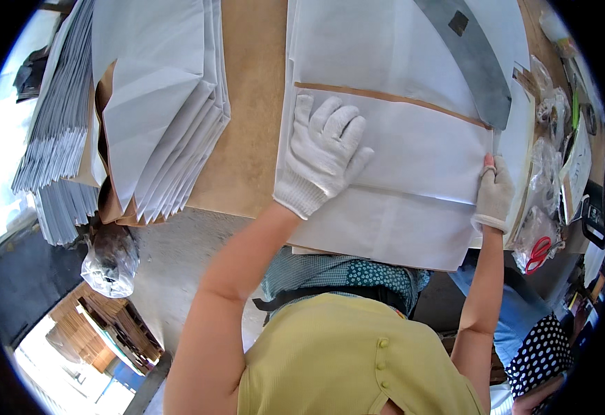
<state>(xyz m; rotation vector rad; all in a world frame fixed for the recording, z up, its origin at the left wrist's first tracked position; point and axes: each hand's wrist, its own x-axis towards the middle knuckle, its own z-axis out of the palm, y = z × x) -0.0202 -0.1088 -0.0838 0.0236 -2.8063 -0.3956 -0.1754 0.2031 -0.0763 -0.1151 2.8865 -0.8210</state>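
At the table's near edge, the left hand point(324, 149) lies flat and wide on a white paper bag point(413, 159); the right hand point(494, 194) pinches its right edge.

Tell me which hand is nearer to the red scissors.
Right. The right hand grips the paper's right edge, just left of and above the scissors. The left hand lies flat on the paper, much farther left.
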